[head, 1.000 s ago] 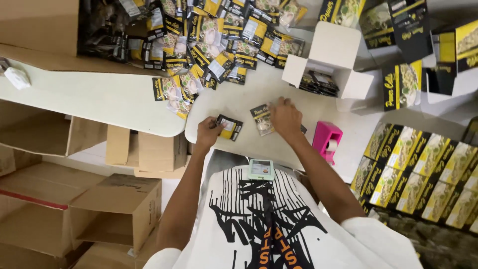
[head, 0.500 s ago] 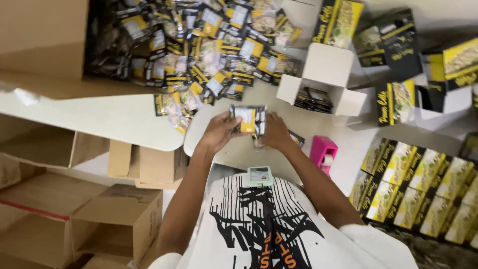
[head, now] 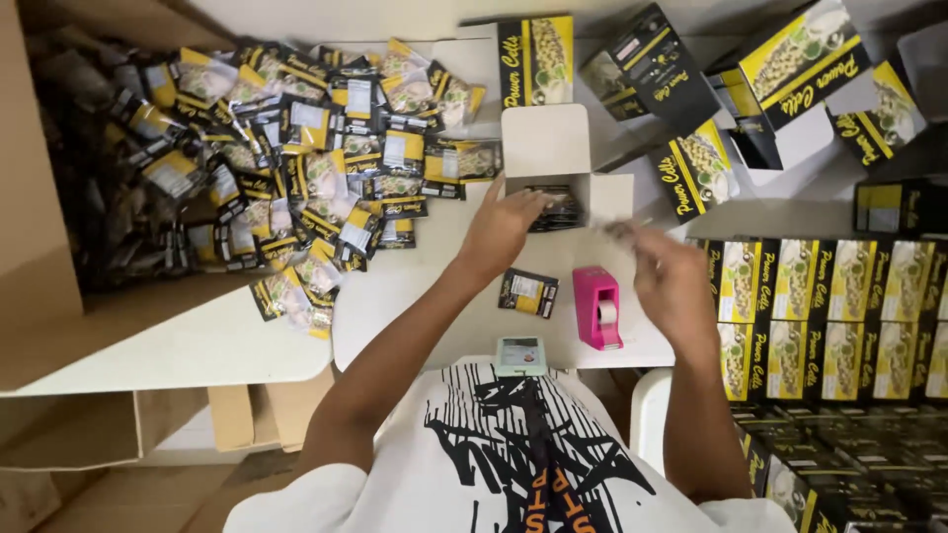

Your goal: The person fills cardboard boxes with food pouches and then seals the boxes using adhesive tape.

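1. While your left hand (head: 502,229) dips its fingers into the open white box (head: 553,168), dark sachets (head: 561,207) already lie packed inside; whether you grip one I cannot tell.
2. Your right hand (head: 671,281) hovers just right of that box, blurred, fingers loosely curled, grip unclear.
3. Between your arms a lone sachet (head: 527,293) lies flat beside the pink tape dispenser (head: 598,308).
4. Left of you, a heap of yellow-black sachets (head: 286,168) spills from a big cardboard carton (head: 39,266).
5. Right, finished yellow-black boxes (head: 829,296) stand in rows.
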